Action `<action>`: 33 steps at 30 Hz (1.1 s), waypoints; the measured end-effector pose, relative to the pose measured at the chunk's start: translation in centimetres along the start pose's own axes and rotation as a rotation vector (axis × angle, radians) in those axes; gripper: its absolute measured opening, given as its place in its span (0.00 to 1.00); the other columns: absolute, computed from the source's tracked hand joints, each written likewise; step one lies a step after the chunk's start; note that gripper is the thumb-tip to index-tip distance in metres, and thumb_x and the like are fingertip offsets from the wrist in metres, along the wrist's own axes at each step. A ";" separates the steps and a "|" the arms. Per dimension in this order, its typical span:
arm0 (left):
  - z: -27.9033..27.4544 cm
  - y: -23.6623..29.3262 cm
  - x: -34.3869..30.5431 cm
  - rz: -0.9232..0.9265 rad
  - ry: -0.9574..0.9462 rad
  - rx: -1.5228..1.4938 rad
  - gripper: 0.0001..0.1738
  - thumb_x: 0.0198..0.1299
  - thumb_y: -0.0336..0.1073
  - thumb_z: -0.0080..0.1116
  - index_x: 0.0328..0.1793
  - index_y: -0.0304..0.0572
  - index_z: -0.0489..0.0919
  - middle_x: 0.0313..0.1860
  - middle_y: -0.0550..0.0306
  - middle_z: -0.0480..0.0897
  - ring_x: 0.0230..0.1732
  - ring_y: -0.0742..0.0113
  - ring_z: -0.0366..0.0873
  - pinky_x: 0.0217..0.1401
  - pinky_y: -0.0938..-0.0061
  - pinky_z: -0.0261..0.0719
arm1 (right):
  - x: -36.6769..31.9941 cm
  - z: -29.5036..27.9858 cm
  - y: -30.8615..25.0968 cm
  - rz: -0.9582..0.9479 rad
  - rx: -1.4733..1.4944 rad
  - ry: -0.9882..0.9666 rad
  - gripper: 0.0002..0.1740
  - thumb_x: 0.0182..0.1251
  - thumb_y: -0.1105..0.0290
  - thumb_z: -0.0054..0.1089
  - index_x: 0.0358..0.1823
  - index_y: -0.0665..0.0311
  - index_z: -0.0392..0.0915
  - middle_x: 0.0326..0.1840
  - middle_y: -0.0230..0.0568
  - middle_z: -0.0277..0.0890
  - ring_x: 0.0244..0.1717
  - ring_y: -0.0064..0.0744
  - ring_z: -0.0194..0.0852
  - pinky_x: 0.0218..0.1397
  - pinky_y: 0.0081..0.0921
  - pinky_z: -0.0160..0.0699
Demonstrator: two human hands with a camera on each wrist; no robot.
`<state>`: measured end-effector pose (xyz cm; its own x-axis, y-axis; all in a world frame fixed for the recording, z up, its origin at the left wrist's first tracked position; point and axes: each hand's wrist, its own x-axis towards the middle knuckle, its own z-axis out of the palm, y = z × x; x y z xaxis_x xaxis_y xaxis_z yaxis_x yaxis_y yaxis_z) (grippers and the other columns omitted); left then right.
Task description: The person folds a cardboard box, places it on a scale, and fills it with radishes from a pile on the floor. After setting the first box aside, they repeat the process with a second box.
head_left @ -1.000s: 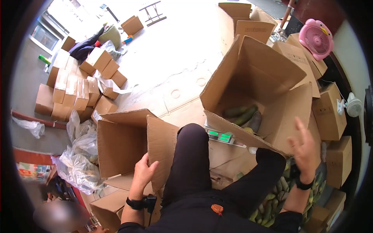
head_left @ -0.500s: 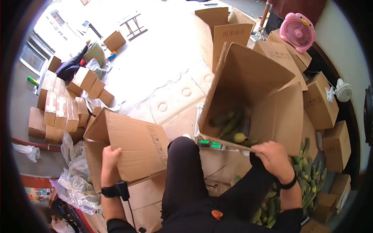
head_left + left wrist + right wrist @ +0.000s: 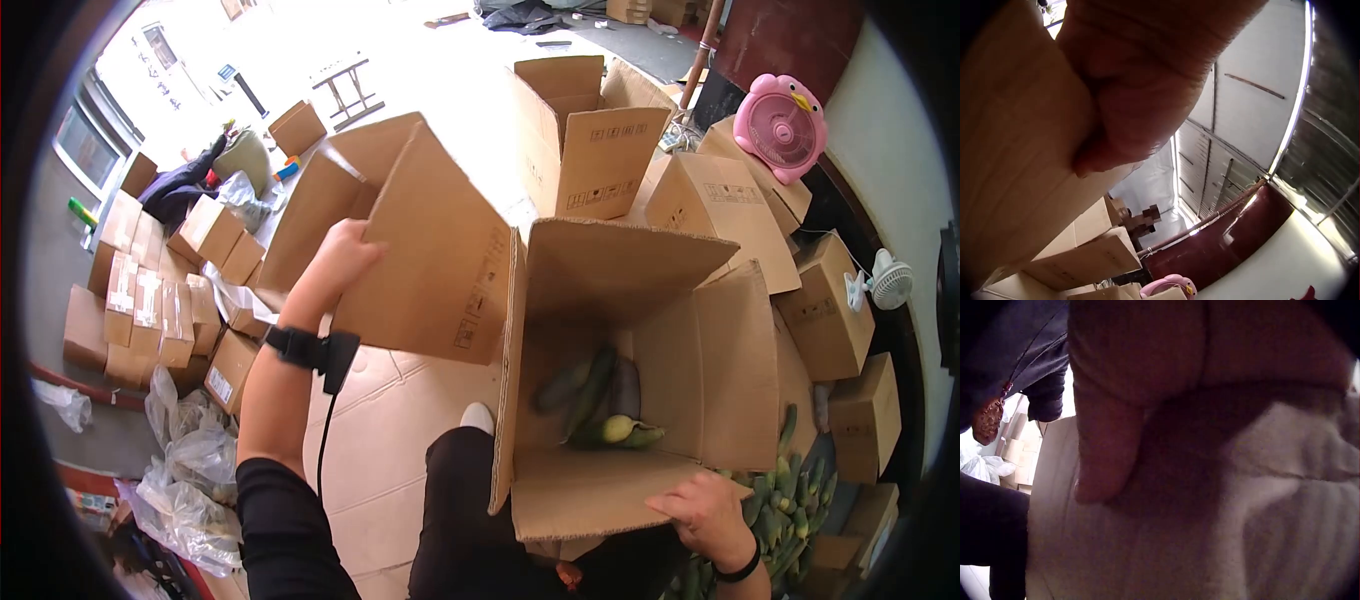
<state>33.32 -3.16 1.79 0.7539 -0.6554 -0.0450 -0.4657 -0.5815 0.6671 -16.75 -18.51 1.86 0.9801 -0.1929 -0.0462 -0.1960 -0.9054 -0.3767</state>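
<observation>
In the head view, the step in hand looks like shifting the left carton while steadying the right carton. The left hand, arm stretched forward, grips the left carton's wall; the right hand, held nearer the body, pinches a flap, with green vegetables ahead and leftward inside. The next move probably calls for firm grips.

The left wrist view shows a thumb against cardboard.

The right wrist view shows likewise, fingertips mostly hidden.

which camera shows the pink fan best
The head view: there the pink fan appears almost whole, its round front turned towards the camera. The left wrist view catches only its upper part, low in the picture; the right wrist view does not show it.
</observation>
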 end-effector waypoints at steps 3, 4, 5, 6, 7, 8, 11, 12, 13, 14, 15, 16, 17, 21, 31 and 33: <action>2.1 3.9 4.3 0.070 -0.046 0.067 0.15 0.49 0.32 0.56 0.38 0.26 0.79 0.24 0.48 0.79 0.26 0.65 0.78 0.32 0.70 0.76 | 0.6 -0.4 0.0 -0.009 -0.046 -0.047 0.17 0.42 0.75 0.61 0.36 0.48 0.83 0.28 0.25 0.78 0.30 0.34 0.71 0.32 0.31 0.70; 2.8 5.2 5.5 0.087 -0.081 0.072 0.14 0.49 0.32 0.57 0.36 0.25 0.79 0.22 0.52 0.78 0.24 0.68 0.76 0.30 0.71 0.74 | 0.8 -0.5 0.1 0.001 -0.045 -0.043 0.17 0.42 0.75 0.61 0.36 0.48 0.83 0.28 0.25 0.78 0.30 0.34 0.71 0.32 0.31 0.70; 3.8 5.7 6.9 0.097 -0.089 0.074 0.14 0.49 0.32 0.57 0.36 0.25 0.79 0.22 0.52 0.78 0.24 0.68 0.76 0.30 0.71 0.74 | 0.9 -0.6 0.1 0.006 -0.052 -0.058 0.17 0.42 0.74 0.60 0.36 0.47 0.83 0.28 0.23 0.78 0.30 0.32 0.70 0.33 0.29 0.69; 5.0 6.0 8.3 0.138 -0.084 0.058 0.13 0.48 0.32 0.57 0.35 0.25 0.79 0.21 0.52 0.78 0.24 0.68 0.75 0.30 0.70 0.74 | 1.0 -0.7 0.1 0.011 -0.058 -0.071 0.18 0.42 0.74 0.60 0.37 0.46 0.82 0.28 0.22 0.78 0.30 0.30 0.70 0.33 0.28 0.69; 6.1 6.4 9.7 0.181 -0.079 0.042 0.12 0.48 0.32 0.57 0.34 0.26 0.79 0.21 0.52 0.78 0.24 0.68 0.75 0.30 0.70 0.74 | 1.2 -0.8 0.2 0.023 -0.056 -0.065 0.18 0.42 0.74 0.60 0.37 0.46 0.82 0.28 0.22 0.78 0.30 0.30 0.70 0.33 0.28 0.69; 7.1 6.9 11.1 0.191 -0.088 0.042 0.12 0.48 0.32 0.57 0.34 0.26 0.79 0.21 0.52 0.78 0.24 0.68 0.75 0.30 0.70 0.74 | 1.3 -0.9 0.4 0.021 -0.082 -0.112 0.18 0.43 0.73 0.60 0.38 0.45 0.82 0.29 0.20 0.78 0.30 0.28 0.70 0.33 0.27 0.68; 9.0 8.2 14.2 0.180 -0.041 0.101 0.11 0.48 0.31 0.57 0.33 0.26 0.80 0.21 0.53 0.78 0.24 0.67 0.76 0.30 0.70 0.75 | 1.7 -1.6 0.7 0.039 0.015 -0.132 0.16 0.47 0.74 0.58 0.39 0.50 0.81 0.32 0.26 0.77 0.33 0.33 0.70 0.36 0.30 0.67; 9.7 8.5 15.1 0.164 -0.007 0.076 0.11 0.48 0.31 0.57 0.33 0.27 0.80 0.21 0.53 0.79 0.23 0.67 0.76 0.29 0.70 0.75 | 1.8 -1.8 0.8 0.059 0.136 -0.107 0.13 0.49 0.75 0.56 0.39 0.56 0.80 0.34 0.35 0.76 0.35 0.39 0.70 0.38 0.35 0.66; 10.5 8.7 16.0 0.148 0.024 0.050 0.10 0.47 0.30 0.57 0.33 0.28 0.81 0.21 0.53 0.79 0.23 0.67 0.77 0.29 0.70 0.75 | 1.8 -1.8 0.9 0.072 0.140 -0.103 0.13 0.49 0.75 0.56 0.39 0.56 0.80 0.34 0.35 0.76 0.35 0.39 0.70 0.38 0.35 0.66; 11.4 8.4 17.1 0.155 0.012 0.052 0.10 0.47 0.30 0.57 0.33 0.28 0.81 0.21 0.53 0.79 0.23 0.67 0.77 0.29 0.70 0.75 | 2.0 -1.8 0.9 0.076 0.160 -0.100 0.13 0.49 0.75 0.55 0.39 0.56 0.80 0.33 0.35 0.76 0.35 0.39 0.70 0.38 0.34 0.66; 12.0 8.3 18.1 0.161 0.039 0.057 0.09 0.46 0.30 0.58 0.31 0.29 0.81 0.20 0.52 0.79 0.22 0.67 0.77 0.28 0.71 0.75 | 2.2 -1.8 1.0 0.079 0.179 -0.098 0.13 0.49 0.75 0.54 0.38 0.56 0.80 0.32 0.35 0.76 0.34 0.39 0.70 0.37 0.34 0.66; 12.7 8.1 19.0 0.167 0.067 0.061 0.08 0.45 0.30 0.58 0.30 0.29 0.81 0.19 0.52 0.79 0.22 0.67 0.77 0.27 0.71 0.75 | 2.3 -1.9 1.2 0.089 0.185 -0.095 0.13 0.49 0.75 0.54 0.38 0.56 0.80 0.32 0.35 0.76 0.34 0.39 0.70 0.37 0.34 0.66; 13.4 8.0 20.0 0.172 0.058 0.065 0.08 0.45 0.30 0.58 0.30 0.29 0.81 0.19 0.52 0.79 0.22 0.67 0.77 0.27 0.71 0.75 | 2.5 -2.0 1.4 0.077 0.176 -0.112 0.13 0.49 0.74 0.54 0.38 0.56 0.80 0.32 0.35 0.75 0.34 0.39 0.70 0.36 0.34 0.66; 14.9 9.5 21.3 0.147 0.114 0.110 0.08 0.44 0.32 0.59 0.26 0.32 0.81 0.23 0.41 0.80 0.28 0.50 0.80 0.35 0.64 0.78 | 2.7 -2.1 1.9 0.066 0.168 -0.151 0.12 0.50 0.73 0.53 0.37 0.56 0.79 0.32 0.34 0.75 0.34 0.38 0.70 0.36 0.33 0.66; 18.8 15.3 21.2 0.060 -0.333 -0.572 0.26 0.56 0.46 0.57 0.55 0.34 0.76 0.50 0.42 0.80 0.48 0.53 0.79 0.46 0.62 0.79 | 2.2 -1.8 2.3 0.079 0.186 -0.129 0.13 0.50 0.73 0.52 0.38 0.55 0.79 0.31 0.31 0.74 0.34 0.34 0.70 0.35 0.31 0.65; 18.0 15.8 18.8 0.295 -0.382 -0.465 0.36 0.62 0.49 0.55 0.71 0.39 0.60 0.61 0.44 0.72 0.58 0.55 0.73 0.59 0.63 0.72 | 2.3 -2.0 2.3 0.075 0.200 -0.150 0.13 0.50 0.73 0.52 0.38 0.55 0.79 0.31 0.32 0.74 0.34 0.34 0.70 0.35 0.30 0.65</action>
<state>31.80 -33.36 -1.86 0.3685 -0.9295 -0.0151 -0.3146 -0.1399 0.9389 -15.02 -21.80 2.73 0.9596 -0.1854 -0.2118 -0.2731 -0.7952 -0.5414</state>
